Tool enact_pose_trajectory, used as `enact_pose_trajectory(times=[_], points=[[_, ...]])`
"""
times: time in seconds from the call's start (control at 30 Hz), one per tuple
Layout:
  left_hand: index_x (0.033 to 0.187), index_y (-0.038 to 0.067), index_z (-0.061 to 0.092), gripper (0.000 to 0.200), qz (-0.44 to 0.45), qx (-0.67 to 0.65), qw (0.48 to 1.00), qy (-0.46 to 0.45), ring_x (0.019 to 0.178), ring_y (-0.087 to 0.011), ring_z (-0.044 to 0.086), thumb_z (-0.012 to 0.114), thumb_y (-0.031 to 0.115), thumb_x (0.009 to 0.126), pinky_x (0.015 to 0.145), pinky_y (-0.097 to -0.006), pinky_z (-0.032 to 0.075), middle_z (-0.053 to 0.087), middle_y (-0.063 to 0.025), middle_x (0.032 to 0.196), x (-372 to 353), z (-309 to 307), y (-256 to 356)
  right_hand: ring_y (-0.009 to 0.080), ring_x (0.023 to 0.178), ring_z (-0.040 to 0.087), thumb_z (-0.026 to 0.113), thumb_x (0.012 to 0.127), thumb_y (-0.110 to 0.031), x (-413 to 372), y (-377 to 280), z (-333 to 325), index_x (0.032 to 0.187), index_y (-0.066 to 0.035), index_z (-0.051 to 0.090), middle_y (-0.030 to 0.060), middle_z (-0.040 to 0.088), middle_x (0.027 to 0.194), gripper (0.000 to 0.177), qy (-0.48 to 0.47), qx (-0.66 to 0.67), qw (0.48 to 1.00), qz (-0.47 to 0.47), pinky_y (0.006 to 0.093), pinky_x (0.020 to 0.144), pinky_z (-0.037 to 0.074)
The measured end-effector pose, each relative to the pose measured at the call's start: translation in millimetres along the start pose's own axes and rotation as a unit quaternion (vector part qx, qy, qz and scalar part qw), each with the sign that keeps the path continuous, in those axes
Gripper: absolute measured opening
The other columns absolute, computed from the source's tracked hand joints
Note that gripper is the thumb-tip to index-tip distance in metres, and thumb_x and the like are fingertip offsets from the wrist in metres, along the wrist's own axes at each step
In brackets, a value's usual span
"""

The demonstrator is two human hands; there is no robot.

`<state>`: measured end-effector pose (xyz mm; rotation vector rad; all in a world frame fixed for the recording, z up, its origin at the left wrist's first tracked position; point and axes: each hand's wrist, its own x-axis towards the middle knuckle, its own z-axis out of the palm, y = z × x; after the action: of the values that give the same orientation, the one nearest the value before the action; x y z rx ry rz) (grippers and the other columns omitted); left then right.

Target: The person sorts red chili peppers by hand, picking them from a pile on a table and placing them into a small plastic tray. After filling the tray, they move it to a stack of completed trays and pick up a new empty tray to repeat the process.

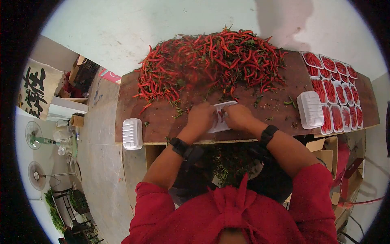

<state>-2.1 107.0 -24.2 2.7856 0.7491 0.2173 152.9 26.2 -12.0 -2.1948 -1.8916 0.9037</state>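
Far left, near edge of worktop (162,122): stack of empty trays (132,133). Centre, far side: large pile of red chillies (211,61), green stems mixed in. Centre, near edge: left hand (200,118), grip curled shut on left edge of white tray (221,117); a few chillies lie inside it. Right hand (238,116) touches tray's right side, fingers bent down onto it; grip state cannot be told. Right: upturned white tray (310,110), then rows of filled trays (337,93) reaching far right corner.
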Motion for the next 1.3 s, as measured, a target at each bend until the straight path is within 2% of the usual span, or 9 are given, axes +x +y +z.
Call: enact_pose_trajectory(times=[0.3, 0.37, 0.47, 0.53, 0.57, 1.07, 1.3], points=[[0.085, 0.006, 0.057, 0.016, -0.004, -0.009, 1.0, -0.004, 0.08, -0.0347, 0.054, 0.059, 0.016, 0.073, 0.067, -0.045, 0.044, 0.053, -0.0132, 0.083, 0, -8, 6, 0.0345, 0.086, 0.059, 0.053, 0.073, -0.016, -2, -4, 2, 0.104, -0.011, 0.058, 0.0165, 0.062, 0.092, 0.032, 0.054, -0.006, 0.997, -0.061, 0.0452, 0.074, 0.047], [0.086, 0.006, 0.057, 0.017, -0.01, -0.012, 1.0, -0.006, 0.08, -0.0347, 0.054, 0.059, 0.016, 0.073, 0.068, -0.0451, 0.043, 0.053, -0.0133, 0.083, 0, -9, 7, 0.0352, 0.086, 0.06, 0.054, 0.074, -0.014, -5, -7, -1, 0.093, -0.006, 0.062, 0.0171, 0.062, 0.092, 0.022, 0.089, 0.013, 0.993, -0.082, 0.0459, 0.071, 0.048], [0.087, 0.006, 0.057, 0.017, -0.009, -0.003, 1.0, -0.009, 0.08, -0.0347, 0.054, 0.059, 0.015, 0.073, 0.068, -0.0454, 0.043, 0.053, -0.0134, 0.085, -1, -7, 8, 0.0353, 0.086, 0.06, 0.053, 0.075, -0.014, -6, -10, -4, 0.095, -0.006, 0.061, 0.0172, 0.062, 0.093, 0.023, 0.051, -0.002, 0.997, -0.058, 0.0462, 0.072, 0.048], [0.071, 0.008, 0.059, 0.01, 0.031, 0.039, 0.995, 0.09, 0.07, -0.0278, 0.057, 0.062, 0.016, 0.065, 0.059, -0.0414, 0.044, 0.055, -0.0087, 0.071, 0, -3, 8, 0.0347, 0.086, 0.06, 0.052, 0.075, -0.015, -1, -7, 2, 0.098, -0.009, 0.06, 0.0164, 0.062, 0.091, 0.026, 0.045, -0.011, 0.998, -0.051, 0.0459, 0.072, 0.048], [0.071, 0.008, 0.059, 0.01, 0.03, 0.039, 0.995, 0.09, 0.07, -0.0278, 0.057, 0.062, 0.016, 0.065, 0.059, -0.0414, 0.044, 0.055, -0.0087, 0.071, 0, -2, 7, 0.0341, 0.086, 0.059, 0.051, 0.075, -0.016, 0, -6, 4, 0.102, -0.012, 0.059, 0.0157, 0.062, 0.09, 0.029, 0.04, -0.02, 0.998, -0.044, 0.0456, 0.072, 0.047], [0.066, 0.008, 0.057, 0.008, 0.045, 0.007, 0.994, 0.097, 0.065, -0.0287, 0.057, 0.061, 0.015, 0.065, 0.057, -0.0417, 0.043, 0.054, -0.0089, 0.068, 3, 6, 2, 0.0351, 0.092, 0.058, 0.052, 0.075, -0.016, -3, -3, -1, 0.104, -0.013, 0.059, 0.0175, 0.061, 0.096, 0.031, 0.034, 0.004, 0.998, -0.055, 0.0449, 0.078, 0.046], [0.072, 0.008, 0.056, 0.011, 0.037, 0.017, 0.996, 0.082, 0.068, -0.0284, 0.056, 0.061, 0.015, 0.065, 0.06, -0.0412, 0.042, 0.054, -0.0089, 0.071, 1, 8, 1, 0.035, 0.092, 0.058, 0.052, 0.075, -0.015, 0, -2, 2, 0.105, -0.012, 0.059, 0.0171, 0.062, 0.095, 0.031, 0.036, 0.003, 0.998, -0.044, 0.0451, 0.077, 0.046]])
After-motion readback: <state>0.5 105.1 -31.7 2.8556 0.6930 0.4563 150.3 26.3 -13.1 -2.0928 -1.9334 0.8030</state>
